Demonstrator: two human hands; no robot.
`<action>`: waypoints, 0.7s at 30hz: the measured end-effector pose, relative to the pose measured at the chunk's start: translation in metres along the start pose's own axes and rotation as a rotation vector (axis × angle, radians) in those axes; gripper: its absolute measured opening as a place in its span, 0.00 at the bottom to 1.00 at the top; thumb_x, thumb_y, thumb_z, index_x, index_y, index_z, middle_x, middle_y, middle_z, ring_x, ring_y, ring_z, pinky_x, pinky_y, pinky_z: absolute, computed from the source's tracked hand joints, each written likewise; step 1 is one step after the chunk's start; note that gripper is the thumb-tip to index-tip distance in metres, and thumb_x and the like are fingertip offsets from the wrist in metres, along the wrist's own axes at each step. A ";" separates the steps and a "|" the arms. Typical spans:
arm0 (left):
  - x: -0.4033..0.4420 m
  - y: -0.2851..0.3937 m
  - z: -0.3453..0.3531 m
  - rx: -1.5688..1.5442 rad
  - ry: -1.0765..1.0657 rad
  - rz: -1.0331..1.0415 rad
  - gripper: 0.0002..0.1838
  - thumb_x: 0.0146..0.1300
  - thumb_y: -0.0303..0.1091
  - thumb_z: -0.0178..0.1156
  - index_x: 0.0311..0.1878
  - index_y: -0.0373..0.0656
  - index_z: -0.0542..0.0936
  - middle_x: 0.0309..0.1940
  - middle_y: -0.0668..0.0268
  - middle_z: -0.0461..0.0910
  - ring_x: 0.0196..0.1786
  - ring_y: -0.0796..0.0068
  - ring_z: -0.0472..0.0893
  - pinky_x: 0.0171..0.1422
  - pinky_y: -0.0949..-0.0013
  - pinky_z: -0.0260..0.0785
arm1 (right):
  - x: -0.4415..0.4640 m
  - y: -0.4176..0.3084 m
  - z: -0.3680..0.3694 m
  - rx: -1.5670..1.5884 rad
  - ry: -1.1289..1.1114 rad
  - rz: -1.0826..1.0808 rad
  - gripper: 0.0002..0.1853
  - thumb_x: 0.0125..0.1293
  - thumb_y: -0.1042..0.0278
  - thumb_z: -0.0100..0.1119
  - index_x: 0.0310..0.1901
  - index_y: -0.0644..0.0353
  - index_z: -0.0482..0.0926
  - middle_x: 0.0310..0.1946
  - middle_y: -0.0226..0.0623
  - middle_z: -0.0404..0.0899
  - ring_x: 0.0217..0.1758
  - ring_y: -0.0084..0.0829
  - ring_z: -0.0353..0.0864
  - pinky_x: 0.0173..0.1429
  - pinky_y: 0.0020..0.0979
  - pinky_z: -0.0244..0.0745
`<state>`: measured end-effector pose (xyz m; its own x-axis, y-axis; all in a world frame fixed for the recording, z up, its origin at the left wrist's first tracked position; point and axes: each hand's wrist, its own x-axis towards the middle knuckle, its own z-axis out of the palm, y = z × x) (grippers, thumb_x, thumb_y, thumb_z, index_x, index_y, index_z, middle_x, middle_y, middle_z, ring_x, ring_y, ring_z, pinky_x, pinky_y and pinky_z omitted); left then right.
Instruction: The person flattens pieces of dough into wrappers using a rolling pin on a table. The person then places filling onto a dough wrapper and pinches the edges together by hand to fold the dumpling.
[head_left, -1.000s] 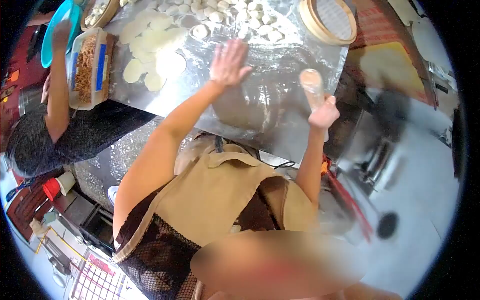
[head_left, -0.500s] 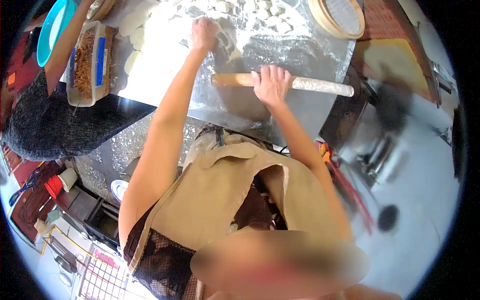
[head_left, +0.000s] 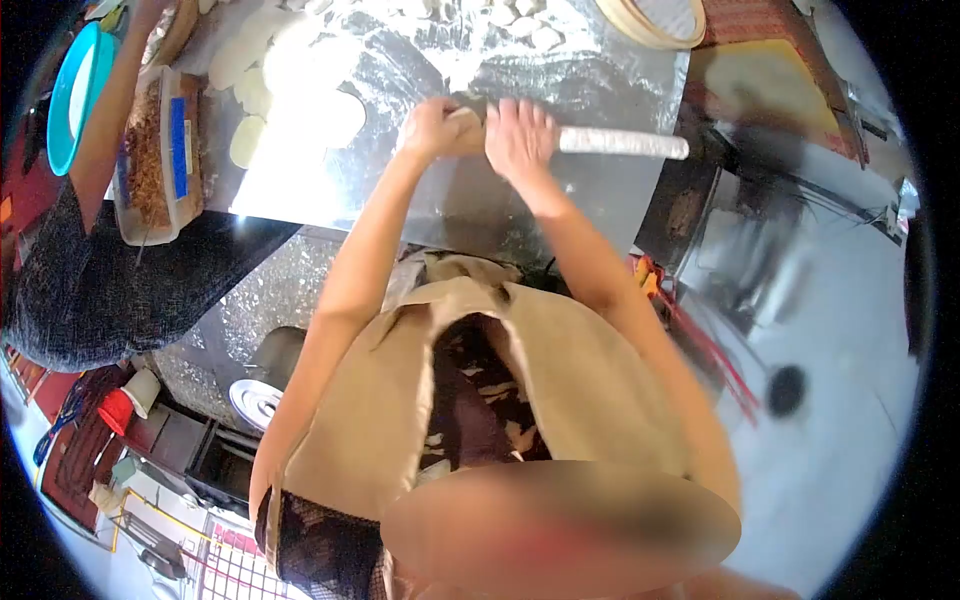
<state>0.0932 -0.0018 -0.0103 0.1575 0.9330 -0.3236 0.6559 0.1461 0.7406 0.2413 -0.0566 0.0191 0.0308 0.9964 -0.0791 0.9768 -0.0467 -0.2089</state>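
Observation:
A floury wooden rolling pin (head_left: 622, 142) lies crosswise above the metal tabletop, its right half coated white. My right hand (head_left: 520, 138) is closed over its middle. My left hand (head_left: 432, 128) is curled around the pin's left end, close beside the right; whether dough is under these fingers is hidden. A round, flat dough wrapper (head_left: 343, 120) lies left of my left hand. More flat wrappers (head_left: 247, 142) are spread farther left, partly washed out by glare. Beyond my hands, several small dough pieces (head_left: 545, 38) sit in scattered flour.
A plastic tub of brown filling (head_left: 150, 190) stands at the table's left edge, near a turquoise basin (head_left: 75, 100). Another person's arm (head_left: 118, 105) reaches in there. A round wooden-rimmed sieve or steamer (head_left: 655, 35) rests at the far right corner.
My left hand has come back from the floury area toward me and closed on the rolling pin's left end. My right hand and the pin have shifted slightly left and away.

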 end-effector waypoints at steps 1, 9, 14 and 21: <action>-0.003 0.006 0.001 0.028 -0.063 0.016 0.17 0.50 0.47 0.61 0.34 0.43 0.82 0.34 0.54 0.81 0.39 0.56 0.80 0.44 0.60 0.71 | 0.019 0.000 0.006 -0.004 -0.017 0.005 0.17 0.64 0.53 0.45 0.40 0.59 0.74 0.40 0.46 0.74 0.47 0.42 0.71 0.51 0.45 0.58; -0.013 -0.030 -0.014 -0.083 -0.007 -0.022 0.17 0.50 0.48 0.61 0.35 0.45 0.83 0.33 0.54 0.81 0.38 0.57 0.81 0.44 0.60 0.73 | -0.007 -0.009 -0.003 -0.027 0.036 -0.109 0.18 0.66 0.53 0.42 0.43 0.60 0.74 0.41 0.47 0.74 0.47 0.44 0.71 0.50 0.47 0.64; 0.017 0.007 -0.041 0.236 -0.256 -0.041 0.18 0.54 0.45 0.59 0.43 0.44 0.81 0.40 0.53 0.80 0.43 0.55 0.79 0.48 0.61 0.70 | 0.057 -0.026 -0.005 0.094 0.095 -0.003 0.18 0.66 0.53 0.42 0.38 0.60 0.74 0.38 0.48 0.73 0.40 0.45 0.73 0.45 0.42 0.69; -0.009 -0.040 -0.003 0.318 -0.064 -0.026 0.19 0.53 0.42 0.60 0.45 0.42 0.79 0.41 0.53 0.80 0.44 0.56 0.80 0.49 0.64 0.71 | 0.015 -0.023 0.005 -0.027 0.059 -0.029 0.16 0.62 0.56 0.46 0.39 0.59 0.77 0.43 0.47 0.75 0.50 0.41 0.72 0.50 0.45 0.64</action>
<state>0.0634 -0.0153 -0.0358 0.1768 0.9064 -0.3836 0.8566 0.0503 0.5136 0.2178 -0.0411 0.0175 0.0142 0.9998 -0.0158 0.9829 -0.0169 -0.1835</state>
